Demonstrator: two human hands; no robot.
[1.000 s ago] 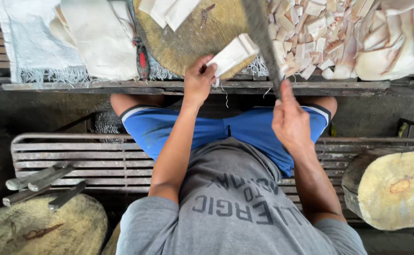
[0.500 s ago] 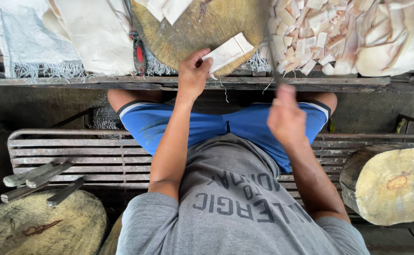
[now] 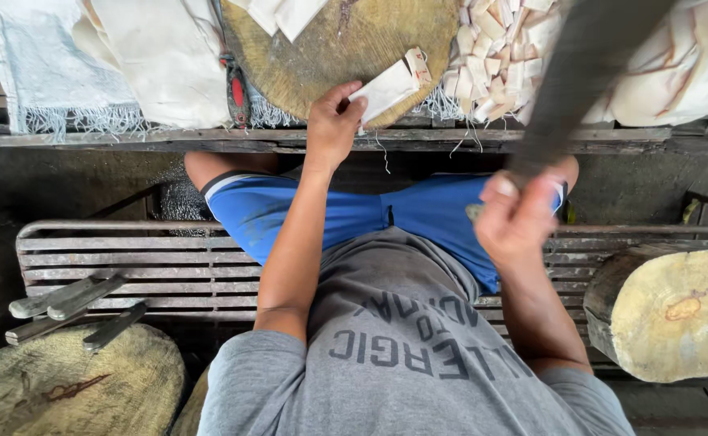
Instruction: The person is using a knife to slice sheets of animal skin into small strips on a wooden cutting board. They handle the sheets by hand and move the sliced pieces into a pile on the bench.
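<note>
My left hand grips a pale, flat slab of wood and holds it on the round wooden chopping block in front of me. My right hand is closed around the handle of a big dark blade, which is raised and blurred, reaching up past the top right of the view. The blade is above and to the right of the slab, apart from it. A heap of small cut pale pieces lies right of the block.
White woven sacks hang left of the block on a plank ledge. I sit on a slatted bench; several knives lie at its left. Log rounds stand at the lower left and right.
My right hand has pulled back toward me and lifted the blade higher and to the right. My left hand has kept the slab on the block.
</note>
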